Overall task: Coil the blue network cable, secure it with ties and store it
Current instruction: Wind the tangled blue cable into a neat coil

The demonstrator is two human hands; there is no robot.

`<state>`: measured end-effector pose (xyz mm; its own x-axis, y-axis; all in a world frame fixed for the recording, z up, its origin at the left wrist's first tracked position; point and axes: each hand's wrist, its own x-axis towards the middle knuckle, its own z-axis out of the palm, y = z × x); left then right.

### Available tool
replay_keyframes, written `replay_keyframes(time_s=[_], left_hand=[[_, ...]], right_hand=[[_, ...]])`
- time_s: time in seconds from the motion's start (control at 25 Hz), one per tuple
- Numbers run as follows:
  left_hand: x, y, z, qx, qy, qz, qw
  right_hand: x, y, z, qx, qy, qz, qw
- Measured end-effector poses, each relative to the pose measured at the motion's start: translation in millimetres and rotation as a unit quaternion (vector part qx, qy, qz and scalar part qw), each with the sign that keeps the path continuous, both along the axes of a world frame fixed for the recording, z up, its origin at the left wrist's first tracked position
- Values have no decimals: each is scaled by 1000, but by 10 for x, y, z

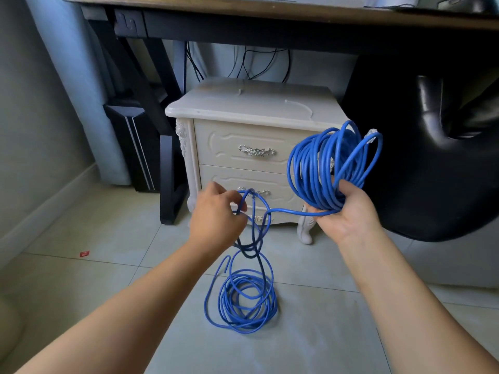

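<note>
A view is given from above of two bare forearms stretched out over a pale tiled floor (108,265); a blue network cable (286,211) is held between both hands. A thick bundle of finished coils (324,168) is gripped in the right hand (347,211), the fingers curled round its lower edge, the loops standing upright above the palm; a clear plug end (372,134) is seen at the top of the bundle. A single strand is run leftward to the left hand (216,215), where it is pinched between curled fingers and thumb; from there the cable is hung down to a loose pile of loops (243,302) lying on the floor between the arms. Behind the hands a cream bedside cabinet (229,147) with two drawers is placed under a dark desk (270,25); thin white ties (298,104) are laid on its top. A black chair (432,147) is seen on the right.
</note>
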<state>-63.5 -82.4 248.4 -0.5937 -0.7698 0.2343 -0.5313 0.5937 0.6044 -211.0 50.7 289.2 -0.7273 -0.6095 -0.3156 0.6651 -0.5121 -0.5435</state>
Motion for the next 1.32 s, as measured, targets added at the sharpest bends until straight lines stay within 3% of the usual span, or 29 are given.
replay_keyframes(time_s=[0.04,0.08,0.12,0.2,0.28,0.32,0.4,0.52,0.64,0.76,0.8,0.84,0.88,1.0,1.12,1.16,1.2,1.24,1.32], left_hand=[[9,-52,-20,-18,-4,16,1000],[18,-108,-44,43,7,20,999],[29,-141,-45,172,33,16,984],[76,-166,-55,428,88,-20,899],[97,-194,-35,533,142,-36,833],[92,-205,-16,544,168,-36,821],[69,-222,5,513,173,-28,840],[48,-149,-29,400,54,-18,915],[32,-55,-83,319,-19,-43,947],[-11,-66,-138,121,-104,-80,984],[-10,-55,-128,103,-90,-99,986],[-11,-43,-104,164,-39,-119,978],[-22,-30,-58,276,22,-139,951],[-31,28,75,569,143,-149,796],[-35,-115,122,748,259,-76,606],[-32,-181,103,770,297,-48,562],[-19,-242,69,769,316,-22,555],[2,-287,33,744,311,5,591],[17,-326,-57,612,231,45,755]], right_hand=[[-20,24,17,-8,7,4,1000],[-47,47,35,-17,15,8,1000],[-71,71,57,-26,26,12,999],[-114,119,99,-37,46,15,998],[-154,155,95,-31,50,8,998],[-167,163,77,-24,52,9,998],[-172,155,32,-13,48,11,999],[-161,147,25,-23,45,20,999],[-112,152,82,-31,38,33,998],[-54,132,82,-45,6,40,998],[-47,119,69,-45,3,43,998],[-44,104,53,-45,5,47,998],[-51,89,36,-40,14,49,998],[-93,76,-27,39,63,19,997],[-175,122,-67,77,62,3,995],[-208,153,-72,75,58,10,995],[-232,184,-64,80,57,19,995],[-258,200,-64,97,62,23,993],[-250,195,-59,153,98,13,983]])
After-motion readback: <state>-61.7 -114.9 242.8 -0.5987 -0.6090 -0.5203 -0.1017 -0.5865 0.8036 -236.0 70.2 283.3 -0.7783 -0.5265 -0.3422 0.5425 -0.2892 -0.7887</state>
